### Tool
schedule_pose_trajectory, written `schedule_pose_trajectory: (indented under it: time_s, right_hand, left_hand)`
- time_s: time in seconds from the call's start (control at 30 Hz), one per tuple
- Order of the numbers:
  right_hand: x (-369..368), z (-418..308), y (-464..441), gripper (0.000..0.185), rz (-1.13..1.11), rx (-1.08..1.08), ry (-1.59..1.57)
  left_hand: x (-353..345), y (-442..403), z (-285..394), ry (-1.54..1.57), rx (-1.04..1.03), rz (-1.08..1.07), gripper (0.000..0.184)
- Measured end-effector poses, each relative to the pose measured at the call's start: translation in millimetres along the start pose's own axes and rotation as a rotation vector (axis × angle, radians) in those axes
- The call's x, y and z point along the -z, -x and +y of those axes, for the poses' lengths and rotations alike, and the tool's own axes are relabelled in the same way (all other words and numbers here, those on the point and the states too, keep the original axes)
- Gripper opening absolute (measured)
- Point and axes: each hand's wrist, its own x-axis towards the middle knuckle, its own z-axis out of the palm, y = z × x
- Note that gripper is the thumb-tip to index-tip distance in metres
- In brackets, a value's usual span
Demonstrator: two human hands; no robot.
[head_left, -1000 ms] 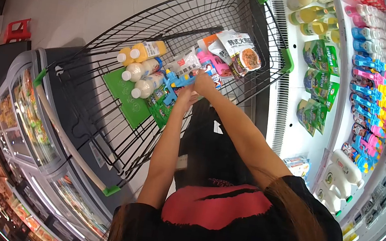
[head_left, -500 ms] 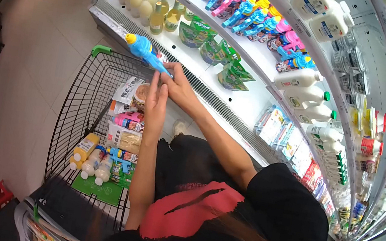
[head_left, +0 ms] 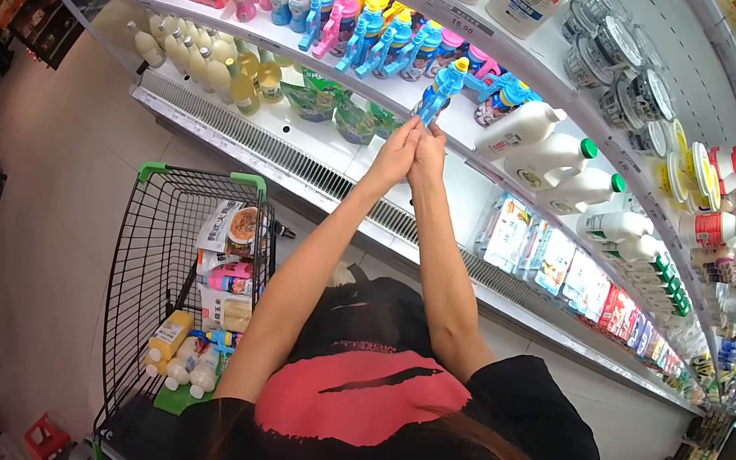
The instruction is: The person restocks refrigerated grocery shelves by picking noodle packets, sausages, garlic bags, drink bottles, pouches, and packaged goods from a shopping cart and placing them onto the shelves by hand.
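Both hands hold one blue bottle with a yellow cap [head_left: 441, 88] upright at the front edge of a refrigerated shelf. My left hand [head_left: 397, 150] is wrapped round its lower part from the left, and my right hand [head_left: 430, 153] closes on it from the right. The hands touch each other. Just behind and to the left stands a row of similar blue and pink bottles [head_left: 386, 45]. White jugs [head_left: 520, 131] lie tilted to the right of the bottle.
A black wire cart with green corners [head_left: 203, 175] stands at lower left, holding juice [head_left: 169, 334], white bottles and packets. Green pouches [head_left: 361, 121] and pale bottles [head_left: 206, 65] are on the lower shelf. A red stool [head_left: 46, 439] is at bottom left.
The view has turned towards the shelves. Both hands have moved with the blue bottle from over the cart to the shelf with the similar bottles.
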Motion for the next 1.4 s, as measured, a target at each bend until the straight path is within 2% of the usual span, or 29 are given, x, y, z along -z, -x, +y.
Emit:
schedule_pose_trajectory:
  time_s: [0.07,0.13,0.23,0.33,0.4,0.47,0.53,0.6,0.7,0.8,0.87,0.93,0.97,1.03,1.07,1.13,1.17,1.23,1.27,1.3,1.33,1.37,1.4]
  right_hand:
    - [-3.5,2.5,-23.9,0.052,0.026,0.016,0.006]
    - [-12.2,11.2,-48.3,0.052,0.078,0.088,0.005]
    - [-23.2,24.5,-72.8,0.048,0.082,0.086,-0.062]
    - [-33.7,21.1,-77.1,0.047,0.067,0.044,-0.065]
    - [-37.5,18.0,-77.4,0.047,0.037,-0.007,-0.027]
    - [-42.0,27.2,-92.5,0.052,0.169,0.024,-0.053]
    - [-38.5,35.1,-100.1,0.053,0.269,-0.109,-0.018]
    - [-25.5,46.5,-99.0,0.055,0.243,-0.350,-0.078]
    - [-51.4,62.5,5.2,0.054,0.024,-0.216,0.183]
    - [-69.4,95.3,50.8,0.045,-0.133,-0.504,0.262]
    - [-81.0,127.0,69.1,0.044,-0.391,-0.485,0.402]
    - [-104.3,150.2,120.7,0.035,-0.586,-0.448,0.524]
    - [-111.7,165.5,145.9,0.033,-0.712,-0.513,0.556]
    - [-118.3,200.5,195.2,0.029,-0.924,-0.649,0.650]
    - [-117.5,221.9,220.6,0.027,-1.012,-0.727,0.714]
    - [-100.7,272.4,262.8,0.025,-1.189,-0.793,0.975]
    - [-86.3,299.4,284.0,0.025,-1.201,-0.857,1.062]
    - [-54.7,349.6,318.1,0.024,-1.250,-0.920,1.278]
    - [-34.6,372.9,329.9,0.024,-1.284,-0.922,1.407]
    - [6.6,418.7,328.5,0.025,-1.462,-0.757,1.590]
    - [36.9,455.7,326.1,0.026,-1.635,-0.570,1.761]
    - [40.8,457.4,333.8,0.026,-1.636,-0.579,1.765]
    - [47.4,448.9,344.0,0.028,-1.719,-0.424,1.853]
  left_hand:
    - [-3.2,-14.7,5.6,0.119,0.020,0.002,0.043]
    - [1.5,-31.7,-7.4,0.125,-0.003,0.025,0.043]
    - [12.4,-37.9,-5.7,0.176,0.062,0.023,0.044]
    - [26.2,-29.9,-10.1,0.147,0.102,0.068,0.045]
    - [38.3,-18.9,-18.3,-0.009,0.045,0.027,0.046]
    - [43.2,-3.4,-13.7,-0.085,0.099,0.093,0.047]
    - [50.5,9.4,-5.3,-0.063,0.142,0.054,0.047]
    - [54.4,24.7,1.1,-0.032,0.137,0.103,0.045]
    - [79.3,60.6,4.5,-0.103,0.152,0.149,0.039]
    - [120.5,118.0,26.6,-0.184,0.240,0.290,0.036]
    - [144.5,156.4,24.5,-0.223,0.149,0.455,0.035]
    - [168.7,201.3,22.3,-0.161,0.092,0.600,0.033]
    - [182.1,228.8,25.2,-0.102,0.157,0.660,0.028]
    - [206.9,284.2,-5.5,-0.030,0.191,0.882,0.022]
    - [224.5,317.2,-29.5,0.008,0.303,0.927,0.021]
    - [244.2,383.5,-66.1,-0.039,0.518,1.159,0.022]
    - [250.5,417.1,-126.0,-0.028,0.476,1.373,0.019]
    - [262.9,488.3,-196.2,0.381,0.699,1.498,0.014]
    - [263.4,518.8,-216.6,0.319,0.901,1.444,0.022]
    - [258.4,542.2,-235.1,0.254,1.100,1.378,0.032]
    - [249.5,556.9,-262.7,0.261,1.106,1.380,0.032]
    - [239.3,572.2,-294.9,0.296,1.104,1.484,0.037]
    - [231.9,586.5,-312.4,0.329,1.104,1.586,0.044]
